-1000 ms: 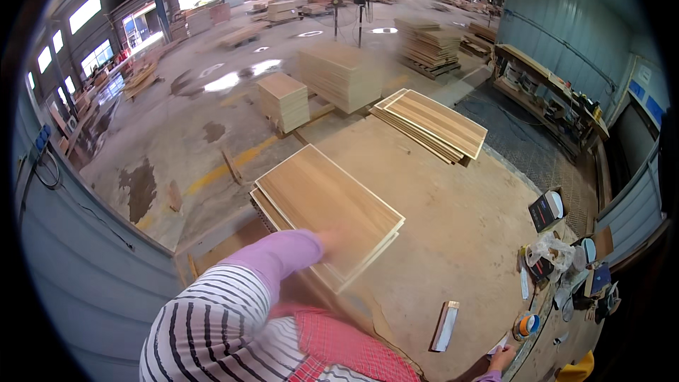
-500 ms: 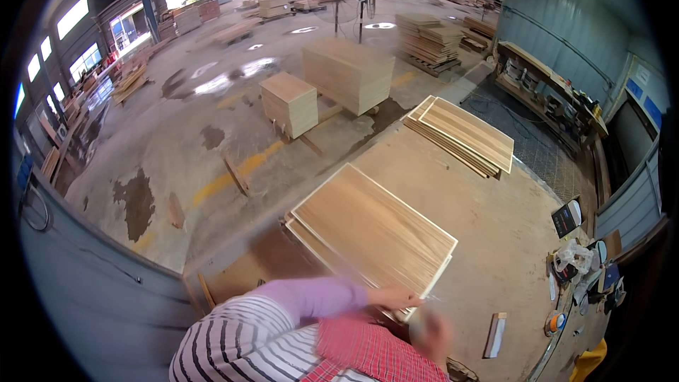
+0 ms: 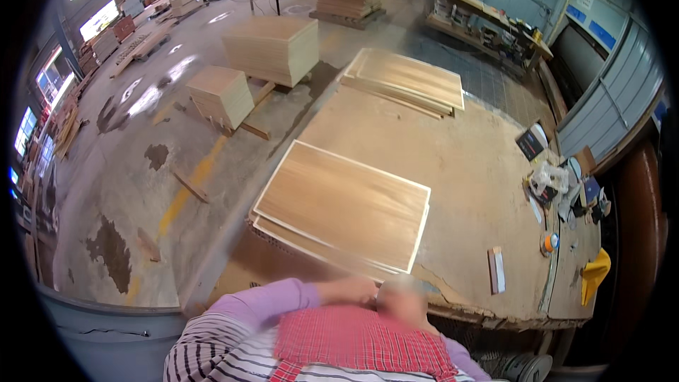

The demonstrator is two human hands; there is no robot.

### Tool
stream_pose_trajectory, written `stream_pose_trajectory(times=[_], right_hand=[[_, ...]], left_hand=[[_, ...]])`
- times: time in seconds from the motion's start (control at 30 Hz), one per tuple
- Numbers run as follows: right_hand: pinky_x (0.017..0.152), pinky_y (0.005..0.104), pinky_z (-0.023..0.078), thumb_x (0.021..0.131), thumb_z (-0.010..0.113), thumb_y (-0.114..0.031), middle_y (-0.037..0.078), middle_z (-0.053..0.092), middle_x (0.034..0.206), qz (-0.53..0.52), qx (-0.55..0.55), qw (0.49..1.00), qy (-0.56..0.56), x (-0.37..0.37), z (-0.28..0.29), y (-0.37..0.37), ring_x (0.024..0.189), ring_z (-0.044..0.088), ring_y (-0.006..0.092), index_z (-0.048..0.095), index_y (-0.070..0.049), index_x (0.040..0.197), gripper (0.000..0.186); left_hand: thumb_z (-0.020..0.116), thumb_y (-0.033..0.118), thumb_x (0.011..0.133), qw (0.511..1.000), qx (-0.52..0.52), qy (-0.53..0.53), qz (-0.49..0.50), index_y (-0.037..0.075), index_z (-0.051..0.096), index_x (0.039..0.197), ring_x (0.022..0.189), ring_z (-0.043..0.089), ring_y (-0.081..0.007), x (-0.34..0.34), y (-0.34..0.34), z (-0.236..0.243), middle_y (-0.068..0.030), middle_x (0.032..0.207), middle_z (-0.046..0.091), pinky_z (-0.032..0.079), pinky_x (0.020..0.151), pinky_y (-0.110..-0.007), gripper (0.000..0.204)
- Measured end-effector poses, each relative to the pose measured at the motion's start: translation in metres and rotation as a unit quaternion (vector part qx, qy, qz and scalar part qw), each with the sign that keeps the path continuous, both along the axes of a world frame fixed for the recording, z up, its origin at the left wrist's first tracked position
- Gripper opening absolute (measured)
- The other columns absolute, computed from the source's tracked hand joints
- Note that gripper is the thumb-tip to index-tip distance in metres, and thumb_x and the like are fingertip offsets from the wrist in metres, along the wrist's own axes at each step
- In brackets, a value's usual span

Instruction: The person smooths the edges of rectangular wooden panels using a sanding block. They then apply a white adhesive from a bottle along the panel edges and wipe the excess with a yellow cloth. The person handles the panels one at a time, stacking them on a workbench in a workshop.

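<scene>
Spanning workshop: worktable (image 3: 453,170); seemingly plywood panels (image 3: 346,201)

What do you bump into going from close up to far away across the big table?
Hand → nearest stack of wood panels → bare stretch of the table → far stack of panels.

A woodworking factory hall: a big worktable (image 3: 481,163) fills the centre with stacked panels (image 3: 346,205), board stacks (image 3: 272,46) stand on the stained concrete floor (image 3: 141,170) at upper left, and a cluttered bench (image 3: 488,21) lines the corrugated wall (image 3: 608,99) at upper right.
</scene>
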State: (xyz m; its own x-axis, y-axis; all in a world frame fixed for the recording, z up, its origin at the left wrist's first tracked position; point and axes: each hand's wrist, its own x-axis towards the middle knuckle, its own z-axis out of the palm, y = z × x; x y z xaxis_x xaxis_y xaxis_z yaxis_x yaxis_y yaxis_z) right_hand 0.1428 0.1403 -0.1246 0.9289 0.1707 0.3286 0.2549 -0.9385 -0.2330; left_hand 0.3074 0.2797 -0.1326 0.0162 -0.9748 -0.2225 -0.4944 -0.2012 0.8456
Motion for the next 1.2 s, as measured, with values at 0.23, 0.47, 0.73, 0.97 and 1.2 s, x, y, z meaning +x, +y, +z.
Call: stream_pose_trajectory(times=[0.23,0.47,0.73,0.97,1.2], right_hand=[[0.054,0.0414,0.042,0.073,0.063,-0.017,0.011,0.054,0.067,0.04,0.13,0.99,0.045,-0.003,-0.01,-0.004,0.063,0.055,0.0297,0.061,-0.009,0.084,0.014],[0.066,0.035,0.044,0.07,0.061,-0.01,0.004,0.056,0.084,-0.072,0.064,0.995,-0.022,-0.048,-0.023,-0.054,0.076,0.054,0.0222,0.064,-0.006,0.101,0.032],[0.054,0.0356,0.041,0.072,0.067,-0.002,0.005,0.053,0.072,-0.045,0.069,0.995,-0.049,-0.033,-0.046,-0.06,0.063,0.051,0.0231,0.064,-0.007,0.089,0.018],[0.059,0.032,0.04,0.07,0.061,-0.006,0.002,0.056,0.084,-0.023,0.047,0.998,-0.019,-0.02,-0.053,-0.055,0.072,0.052,0.0186,0.064,-0.005,0.104,0.035],[0.059,0.0315,0.041,0.068,0.062,-0.004,0.003,0.055,0.082,-0.03,0.057,0.998,-0.02,-0.015,-0.054,-0.054,0.07,0.052,0.0189,0.065,-0.006,0.104,0.036]], left_hand=[[0.056,0.02,0.086,0.997,0.074,0.016,-0.034,0.007,0.067,0.087,0.076,0.063,-0.0261,-0.009,0.007,0.005,-0.0141,0.083,0.066,0.049,0.067,-0.037,0.017],[0.059,0.029,0.086,0.847,-0.179,-0.346,0.363,0.005,0.055,0.116,0.113,0.049,-0.0335,0.081,-0.061,-0.035,-0.017,0.119,0.055,0.039,0.092,-0.043,0.039],[0.051,0.049,0.087,0.805,-0.076,-0.485,0.331,0.013,0.049,0.13,0.131,0.034,-0.0271,0.067,-0.089,-0.067,-0.0138,0.14,0.041,0.024,0.105,-0.043,0.056],[0.048,0.05,0.089,0.797,-0.05,-0.507,0.324,0.017,0.047,0.133,0.132,0.033,-0.0269,0.064,-0.09,-0.061,-0.0109,0.142,0.04,0.023,0.107,-0.043,0.055],[0.048,0.046,0.089,0.797,-0.044,-0.512,0.318,0.017,0.046,0.133,0.132,0.033,-0.0268,0.063,-0.089,-0.063,-0.0115,0.142,0.039,0.023,0.107,-0.043,0.053]])
